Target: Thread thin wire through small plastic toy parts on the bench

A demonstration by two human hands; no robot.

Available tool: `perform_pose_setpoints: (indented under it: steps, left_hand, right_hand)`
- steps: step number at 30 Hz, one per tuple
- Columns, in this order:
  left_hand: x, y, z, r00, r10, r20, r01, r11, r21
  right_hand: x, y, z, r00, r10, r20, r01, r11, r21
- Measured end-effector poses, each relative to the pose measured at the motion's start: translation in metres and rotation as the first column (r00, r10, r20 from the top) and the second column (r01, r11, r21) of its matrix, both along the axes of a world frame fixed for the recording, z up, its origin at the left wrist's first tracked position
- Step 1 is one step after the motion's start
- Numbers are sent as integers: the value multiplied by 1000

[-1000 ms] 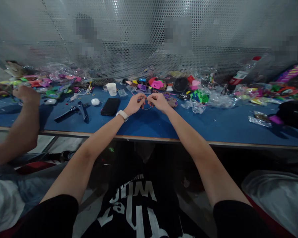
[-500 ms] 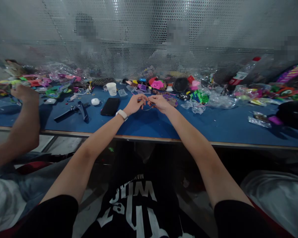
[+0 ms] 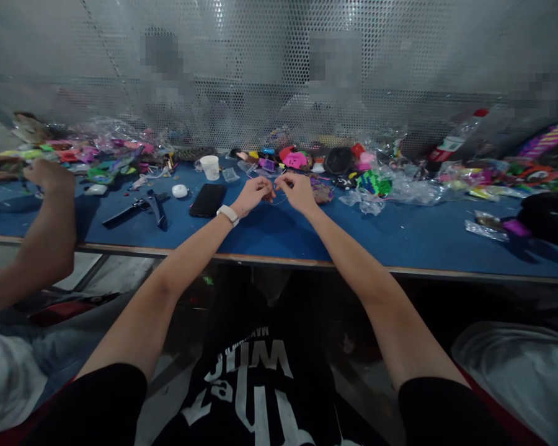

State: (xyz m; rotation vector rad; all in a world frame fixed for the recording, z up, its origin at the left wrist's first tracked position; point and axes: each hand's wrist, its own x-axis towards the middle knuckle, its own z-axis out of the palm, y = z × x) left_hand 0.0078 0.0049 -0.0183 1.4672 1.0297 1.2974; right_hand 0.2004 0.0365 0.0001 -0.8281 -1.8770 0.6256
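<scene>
My left hand [image 3: 252, 193], with a pale band on its wrist, is closed in a pinch above the blue table. Close beside it, fingertips nearly meeting, my right hand [image 3: 298, 192] is pinched too. A thin, pale cord [image 3: 279, 202] curves between and below the fingertips; its ends are hidden by the fingers. Just beyond my right hand lies a small brown and purple heap [image 3: 323, 189]. To the left of my left hand are a black phone [image 3: 208, 200] and a white paper cup [image 3: 209, 168].
A blue tool with a long blade-like part [image 3: 139, 209] and a white earbud case [image 3: 180, 191] lie to the left. Colourful toys and plastic bags [image 3: 411, 184] line the perforated metal screen [image 3: 260, 74]. A cola bottle [image 3: 456, 141] leans there. At far left are a co-worker's hands [image 3: 51, 176].
My right hand has turned, its back now more upward and its fingers bent down. The cord between my hands has shifted. My left hand has barely moved.
</scene>
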Motion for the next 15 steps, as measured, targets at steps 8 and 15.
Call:
perform_pose_setpoints:
  steps: [8,15]
  left_hand:
    - [-1,-2,3,1000,-9,9,9,1000,-2]
    - [-3,-1,3,1000,-13,0,13,999,37]
  right_hand:
    - [-4,-5,4,999,-51,6,50,998,35]
    - [-1,5,-4,998,4,-55,-4,1000,3]
